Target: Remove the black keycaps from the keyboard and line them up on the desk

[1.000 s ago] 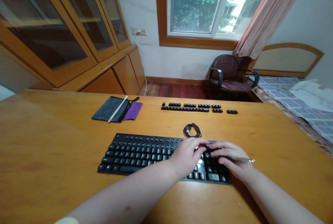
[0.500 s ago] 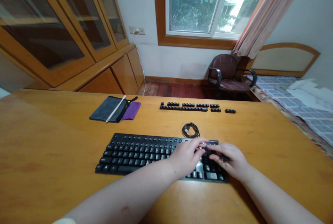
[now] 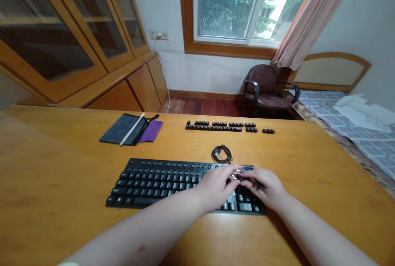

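A black keyboard lies on the wooden desk, its top row and upper right partly bare of keycaps. Over its right-hand section, my left hand reaches in with thumb and fingers bent together. Facing it, my right hand has its fingertips drawn together close to the left ones. Something small and dark shows between and under the right fingers, but its kind is hidden. Beyond the keyboard rests a coiled black cable with a USB plug. Farther back, loose black keycaps stand in neat rows.
At the back left of the desk lie a grey zip pouch, a white stick across it and a purple cloth. Past the desk are a brown armchair, a bed and a glass-fronted cabinet.
The whole view has shifted slightly, so things sit a little farther left. My fingertips stay together over the keyboard's right section, with small finger movements.
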A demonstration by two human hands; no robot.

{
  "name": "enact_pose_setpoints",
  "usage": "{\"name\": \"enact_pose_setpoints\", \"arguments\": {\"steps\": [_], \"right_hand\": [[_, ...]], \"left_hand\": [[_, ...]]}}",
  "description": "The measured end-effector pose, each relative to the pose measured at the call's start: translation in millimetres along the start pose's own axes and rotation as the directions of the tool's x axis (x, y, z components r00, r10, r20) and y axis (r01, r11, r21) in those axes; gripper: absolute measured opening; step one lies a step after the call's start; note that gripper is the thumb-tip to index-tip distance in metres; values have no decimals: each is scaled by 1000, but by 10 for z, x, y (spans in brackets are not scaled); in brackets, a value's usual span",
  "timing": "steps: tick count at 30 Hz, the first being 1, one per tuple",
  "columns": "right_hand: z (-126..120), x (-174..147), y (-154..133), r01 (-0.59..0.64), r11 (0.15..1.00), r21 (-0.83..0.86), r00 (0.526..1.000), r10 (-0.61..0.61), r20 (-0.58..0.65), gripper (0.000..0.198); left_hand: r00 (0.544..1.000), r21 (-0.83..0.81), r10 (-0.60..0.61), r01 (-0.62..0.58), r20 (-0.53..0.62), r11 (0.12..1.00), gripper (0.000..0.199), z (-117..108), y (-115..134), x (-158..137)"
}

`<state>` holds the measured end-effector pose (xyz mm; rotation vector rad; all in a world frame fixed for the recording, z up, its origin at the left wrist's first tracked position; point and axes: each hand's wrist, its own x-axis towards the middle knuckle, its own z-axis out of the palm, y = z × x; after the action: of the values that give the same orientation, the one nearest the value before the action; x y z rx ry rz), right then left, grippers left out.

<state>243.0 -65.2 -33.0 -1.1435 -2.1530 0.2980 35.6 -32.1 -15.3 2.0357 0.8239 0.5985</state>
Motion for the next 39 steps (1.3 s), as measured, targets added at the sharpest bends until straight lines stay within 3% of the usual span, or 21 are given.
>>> {"name": "enact_pose_setpoints", "arguments": {"steps": [11,17,27,36,39], "right_hand": [[-21,44,-53,6,1000,12,999,-5,-45,23],[-13,51,-27,39,994,103,999,-42,27,26],[-4,45,-84,-61,998,-3,997,61,-54,28],[-84,79,-96,89,988,129,994,-95,47,26],[-102,82,-94,63,993,99,997,-68,45,25]], "left_hand": [[1000,39,9,-9,3,999,36,-7,10,7],[999,33,35,-36,21,999,38,-4,3,-1],[999,-16,35,-35,39,999,39,-8,31,10],[996,-8,79,-79,39,997,40,-16,34,-13],[995,-10,90,-90,50,996,40,-23,47,-22]]}}
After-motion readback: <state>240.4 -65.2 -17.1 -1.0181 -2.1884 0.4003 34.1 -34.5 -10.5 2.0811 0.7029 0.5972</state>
